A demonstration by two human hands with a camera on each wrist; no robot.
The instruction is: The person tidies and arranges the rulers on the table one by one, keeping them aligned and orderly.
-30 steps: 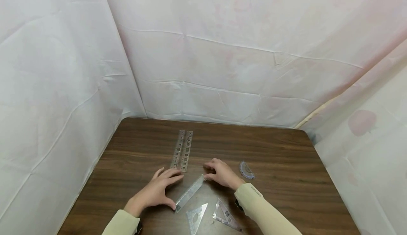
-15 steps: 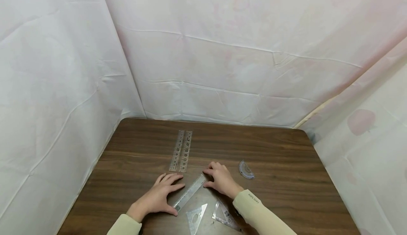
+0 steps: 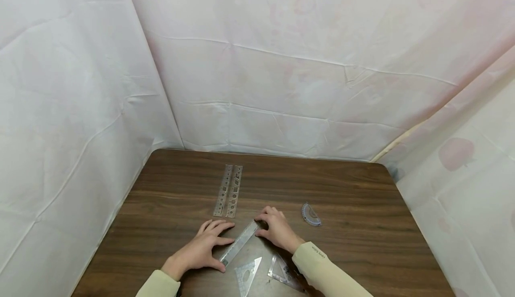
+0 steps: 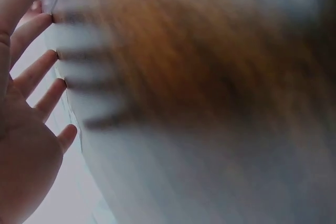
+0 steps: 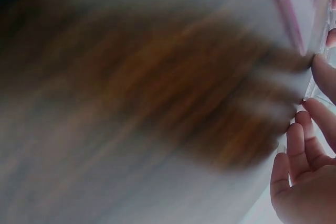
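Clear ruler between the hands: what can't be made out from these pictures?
- Clear ruler: markings too small in the head view; whether fingers pinch or only touch it is unclear.
- Left hand: left wrist view motion-blurred; ruler unreadable.
- Right hand: right wrist view blurred, hand cut off by the edge.
- Set square: partly hidden by the right sleeve.

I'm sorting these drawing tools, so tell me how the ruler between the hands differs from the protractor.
The ruler is a long straight strip; the protractor is a small half-disc. The ruler lies slanted between the left hand and right hand, each touching one of its ends; the protractor lies untouched, to the right of the right hand. Both are clear plastic and lie flat on the table.
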